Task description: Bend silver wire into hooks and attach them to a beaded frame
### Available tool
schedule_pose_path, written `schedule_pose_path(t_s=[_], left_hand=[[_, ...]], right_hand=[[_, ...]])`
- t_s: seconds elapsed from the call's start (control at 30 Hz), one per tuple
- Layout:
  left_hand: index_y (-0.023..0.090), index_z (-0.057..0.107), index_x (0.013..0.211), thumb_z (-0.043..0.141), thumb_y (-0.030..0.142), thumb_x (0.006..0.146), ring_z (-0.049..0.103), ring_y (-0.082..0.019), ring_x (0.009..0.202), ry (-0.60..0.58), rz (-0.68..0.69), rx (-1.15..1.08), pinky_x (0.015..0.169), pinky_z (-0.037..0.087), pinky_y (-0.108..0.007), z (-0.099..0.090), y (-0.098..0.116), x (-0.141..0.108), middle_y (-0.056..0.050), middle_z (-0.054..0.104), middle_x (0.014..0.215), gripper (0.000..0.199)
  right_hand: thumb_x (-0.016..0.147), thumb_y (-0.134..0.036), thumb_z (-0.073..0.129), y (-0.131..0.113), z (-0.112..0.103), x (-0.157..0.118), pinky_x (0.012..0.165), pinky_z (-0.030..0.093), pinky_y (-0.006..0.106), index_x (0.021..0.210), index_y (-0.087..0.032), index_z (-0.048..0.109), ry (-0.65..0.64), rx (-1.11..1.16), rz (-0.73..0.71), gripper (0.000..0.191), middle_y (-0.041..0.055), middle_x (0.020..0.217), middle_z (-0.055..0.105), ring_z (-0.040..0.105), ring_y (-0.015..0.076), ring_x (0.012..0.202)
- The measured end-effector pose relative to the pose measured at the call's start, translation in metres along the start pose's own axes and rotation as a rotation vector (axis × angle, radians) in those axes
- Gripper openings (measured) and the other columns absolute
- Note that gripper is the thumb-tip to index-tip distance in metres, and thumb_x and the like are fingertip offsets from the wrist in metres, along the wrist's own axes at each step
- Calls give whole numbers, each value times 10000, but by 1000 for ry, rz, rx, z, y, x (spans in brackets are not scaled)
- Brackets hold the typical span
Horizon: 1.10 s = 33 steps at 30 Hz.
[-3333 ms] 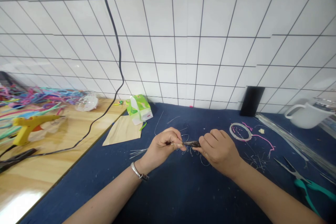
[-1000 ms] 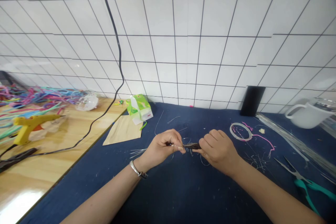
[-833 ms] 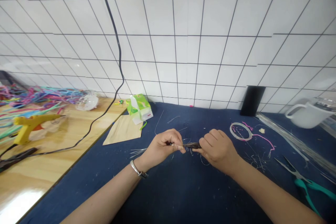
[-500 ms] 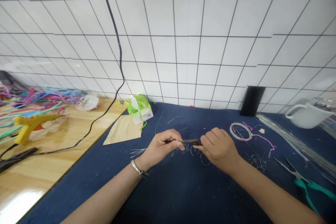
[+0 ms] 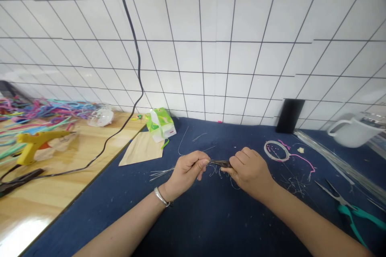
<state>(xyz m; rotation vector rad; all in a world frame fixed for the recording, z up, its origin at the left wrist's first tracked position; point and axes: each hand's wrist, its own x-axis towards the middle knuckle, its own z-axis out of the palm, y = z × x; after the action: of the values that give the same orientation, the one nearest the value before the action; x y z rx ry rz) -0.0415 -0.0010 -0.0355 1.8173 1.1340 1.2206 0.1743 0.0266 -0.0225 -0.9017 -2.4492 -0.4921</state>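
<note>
Grips dark metal pliers (image 5: 221, 164) in the tightly closed right hand (image 5: 251, 172); pinches what looks like fine silver wire (image 5: 210, 161) between thumb and forefinger of the left hand (image 5: 188, 171), close against the pliers' nose and over the navy-blue covered counter (image 5: 196, 225); has bent silver wire hooks (image 5: 220, 174) just beneath; to the right, a shallow, round, translucent dish (image 5: 265, 151) with small pink beads (image 5: 268, 149) inside and a pink strand (image 5: 304, 160) trailing off its edge; farther right, a rounded white mug (image 5: 351, 133) with hidden contents; to the left, a green-and-white packet (image 5: 165, 121) with white tissue (image 5: 155, 118) at its opening, then a clear plastic dish (image 5: 104, 117), too blurred for contents; alongside the navy covering, a pale, glossy wooden counter (image 5: 99, 144); behind, a white tiled wall (image 5: 217, 58) with dark lines, crossed by a hanging black cord (image 5: 137, 48).
</note>
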Motion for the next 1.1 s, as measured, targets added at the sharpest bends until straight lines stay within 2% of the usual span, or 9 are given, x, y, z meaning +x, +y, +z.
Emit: schedule_pose_path(t_s=[0.2,0.43,0.7,1.1], left_hand=[[141,567,813,465,278,876,485,-52,434,9,-29,-47,451,399,-178,0,1,1,20,536,612,182],[143,550,812,481,294,869,447,-43,403,82,-95,-145,437,373,-176,0,-2,4,40,513,574,176],[138,559,820,476,282,873,465,-52,432,14,-85,-92,459,380,-188,-1,-1,4,39,499,579,174],[133,578,814,478,277,870,469,-54,437,-25,-67,-71,457,384,-190,-1,-2,4,28,506,599,184]], right_hand=[[860,-410,454,1,1,0,626,250,299,661,-163,507,10,11,3,321,32,649,454,356,160,681],[854,-433,451,1,2,3,648,268,301,669,-156,517,-1,43,45,340,49,684,479,379,168,713],[849,-426,464,0,2,2,654,276,303,673,-154,512,-39,77,68,328,51,700,486,383,167,718],[849,-409,478,2,5,0,631,255,301,681,-161,511,-54,57,17,302,34,678,469,356,160,692]])
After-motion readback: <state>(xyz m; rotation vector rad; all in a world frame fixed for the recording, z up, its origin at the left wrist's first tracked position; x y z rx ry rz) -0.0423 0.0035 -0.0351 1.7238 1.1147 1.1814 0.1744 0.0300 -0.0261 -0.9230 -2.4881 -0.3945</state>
